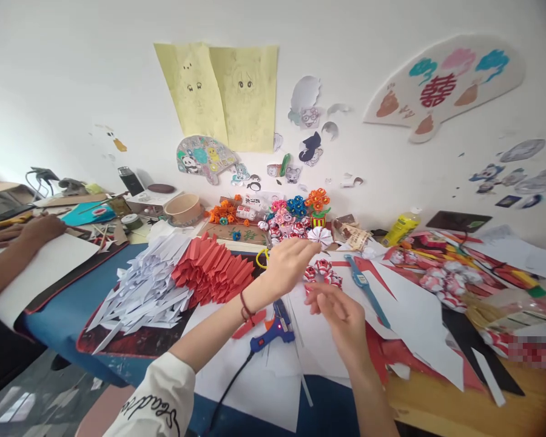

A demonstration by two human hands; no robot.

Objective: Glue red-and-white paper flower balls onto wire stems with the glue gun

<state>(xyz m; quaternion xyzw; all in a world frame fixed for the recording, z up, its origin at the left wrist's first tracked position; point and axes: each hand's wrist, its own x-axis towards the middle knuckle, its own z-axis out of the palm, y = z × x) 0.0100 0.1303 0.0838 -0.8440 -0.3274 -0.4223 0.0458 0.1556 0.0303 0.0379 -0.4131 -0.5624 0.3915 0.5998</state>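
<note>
Landmark: blue glue gun (273, 332), lying on white paper (268, 388), a small light showing on its body, black cord running toward the wearer. All positions are read from the wearer's viewpoint.

Left hand (291, 262): raised beyond the glue gun, back of the hand up, fingers extended forward and close together. Underside hidden; cannot tell if it grasps anything.

Right hand (339, 309): to the right of the glue gun, fingers bent inward, fingertips at the near edge of the red-and-white paper flowers (324, 273). Cannot tell whether they pinch the piece or only lie against it.

Red-and-white paper flowers: a cluster beyond and to the right of the glue gun, partly covered by the hands.

Red folded strips (213, 267): heaped beyond and left of the glue gun. White folded strips (150, 285): heaped farther left, against the red ones. One red paper piece (249, 325) lies just beside the gun, on its left.

Blue strap (368, 291): well to the right of the glue gun. Yellow bottle (401, 229): beyond it, farther right. Co-worker's hand (43, 230): far left of the gun, by a white sheet (50, 267).
</note>
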